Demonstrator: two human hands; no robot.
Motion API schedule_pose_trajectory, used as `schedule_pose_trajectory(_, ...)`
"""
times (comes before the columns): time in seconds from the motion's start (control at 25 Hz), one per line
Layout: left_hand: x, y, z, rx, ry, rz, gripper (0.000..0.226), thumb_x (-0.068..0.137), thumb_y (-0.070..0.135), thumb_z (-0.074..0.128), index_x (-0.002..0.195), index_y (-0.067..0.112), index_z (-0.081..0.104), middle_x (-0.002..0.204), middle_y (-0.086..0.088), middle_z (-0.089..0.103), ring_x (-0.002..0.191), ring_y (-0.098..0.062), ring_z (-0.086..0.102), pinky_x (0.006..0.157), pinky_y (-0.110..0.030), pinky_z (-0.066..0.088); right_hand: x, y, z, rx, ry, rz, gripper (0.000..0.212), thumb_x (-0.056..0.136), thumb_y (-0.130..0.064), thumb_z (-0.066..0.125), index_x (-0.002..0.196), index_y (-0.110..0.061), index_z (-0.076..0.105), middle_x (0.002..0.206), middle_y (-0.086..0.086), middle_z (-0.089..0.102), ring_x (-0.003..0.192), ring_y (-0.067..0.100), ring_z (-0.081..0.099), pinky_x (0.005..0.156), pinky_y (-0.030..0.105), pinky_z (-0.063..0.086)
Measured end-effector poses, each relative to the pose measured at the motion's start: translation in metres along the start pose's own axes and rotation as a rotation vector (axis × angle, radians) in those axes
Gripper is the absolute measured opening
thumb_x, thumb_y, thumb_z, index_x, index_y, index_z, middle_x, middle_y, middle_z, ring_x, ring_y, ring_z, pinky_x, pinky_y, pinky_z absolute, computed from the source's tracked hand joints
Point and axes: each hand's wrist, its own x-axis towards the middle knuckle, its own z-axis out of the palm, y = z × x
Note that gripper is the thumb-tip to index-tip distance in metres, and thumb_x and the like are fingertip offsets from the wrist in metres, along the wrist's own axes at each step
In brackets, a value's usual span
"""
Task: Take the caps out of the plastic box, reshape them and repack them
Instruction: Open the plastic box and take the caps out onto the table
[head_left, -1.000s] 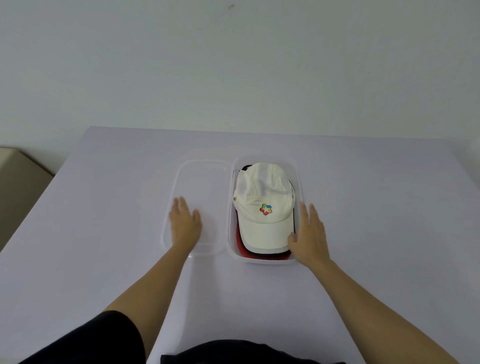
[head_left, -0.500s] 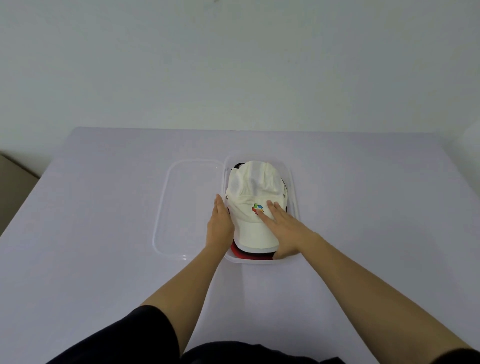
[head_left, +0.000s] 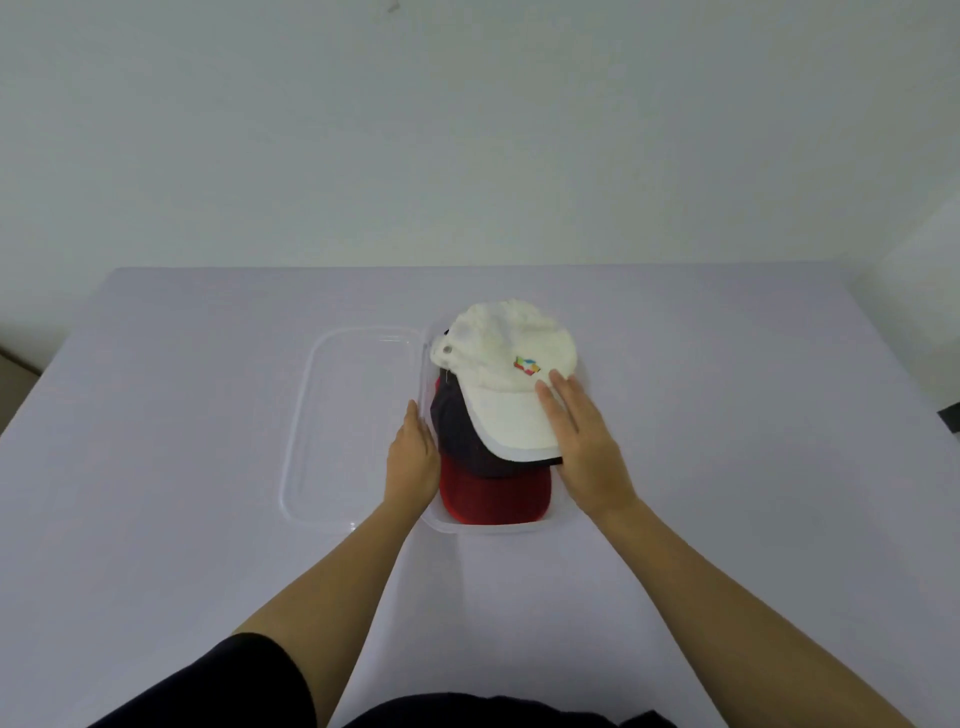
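Observation:
A clear plastic box (head_left: 498, 527) stands at the middle of the table with three stacked caps in it. The white cap (head_left: 506, 384) with a coloured logo is on top, raised and shifted toward the far right. Under it lies a dark cap (head_left: 462, 436), and a red cap (head_left: 493, 499) is at the bottom. My right hand (head_left: 584, 449) grips the right edge of the white cap's brim, fingers over it. My left hand (head_left: 413, 457) rests flat against the box's left wall, fingers straight, holding nothing.
The box's clear lid (head_left: 343, 426) lies flat on the table just left of the box, touching it. The pale lilac table (head_left: 182, 519) reaches a white wall at the back. A dark object (head_left: 951, 418) shows at the right edge.
My left hand moved from the lid to the box's left wall. My right hand came from the box's right side onto the white cap, which has lifted and slid back, uncovering the dark and red caps.

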Motion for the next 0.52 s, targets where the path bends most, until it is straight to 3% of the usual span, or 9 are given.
schedule_pose_trajectory(0.12, 0.002, -0.002, 0.003, 0.02, 0.017, -0.001, 0.049, 0.103, 0.022, 0.024, 0.148, 0.007, 0.017, 0.147, -0.02, 0.038, 0.132, -0.037, 0.04, 0.108, -0.042, 0.032, 0.001, 0.032, -0.021, -0.038, 0.164, 0.064, 0.058, 0.085, 0.006, 0.044, 0.14, -0.008, 0.033, 0.147, 0.014, 0.034, 0.136, 0.034, 0.03, 0.105, 0.043, 0.035)
schedule_pose_trajectory(0.24, 0.002, -0.001, 0.005, 0.026, 0.017, -0.002, 0.05, 0.102, 0.024, 0.026, 0.148, 0.006, 0.017, 0.148, -0.019, 0.036, 0.134, -0.036, 0.038, 0.109, -0.042, 0.032, -0.007, 0.076, -0.028, -0.097, 0.11, 0.305, 0.075, 0.076, 0.023, 0.049, 0.142, -0.009, 0.032, 0.15, 0.017, 0.032, 0.138, 0.04, 0.026, 0.105, 0.053, 0.035)
schedule_pose_trajectory(0.32, 0.002, -0.002, 0.005, 0.03, 0.016, -0.005, 0.051, 0.102, 0.025, 0.026, 0.148, 0.006, 0.016, 0.148, -0.019, 0.036, 0.133, -0.037, 0.039, 0.108, -0.043, 0.032, -0.02, 0.098, -0.025, -0.166, 0.015, 0.353, 0.085, 0.067, 0.03, 0.048, 0.141, -0.009, 0.034, 0.148, 0.017, 0.035, 0.134, 0.044, 0.032, 0.102, 0.056, 0.038)
schedule_pose_trajectory(0.44, 0.002, -0.003, 0.005, 0.041, 0.02, -0.006, 0.052, 0.102, 0.026, 0.027, 0.148, 0.007, 0.016, 0.147, -0.019, 0.038, 0.131, -0.038, 0.041, 0.107, -0.045, 0.034, -0.032, 0.121, -0.014, -0.283, -0.211, 0.324, 0.096, 0.051, 0.035, 0.051, 0.135, -0.009, 0.038, 0.139, 0.022, 0.046, 0.12, 0.05, 0.048, 0.084, 0.056, 0.052)
schedule_pose_trajectory(0.52, 0.002, -0.002, 0.006, 0.054, 0.023, -0.003, 0.052, 0.101, 0.027, 0.028, 0.148, 0.008, 0.016, 0.145, -0.02, 0.04, 0.129, -0.038, 0.043, 0.106, -0.046, 0.035, -0.03, 0.127, -0.009, -0.283, -0.365, 0.368, 0.096, 0.056, 0.033, 0.051, 0.14, -0.008, 0.032, 0.145, 0.02, 0.039, 0.125, 0.048, 0.044, 0.08, 0.052, 0.054)
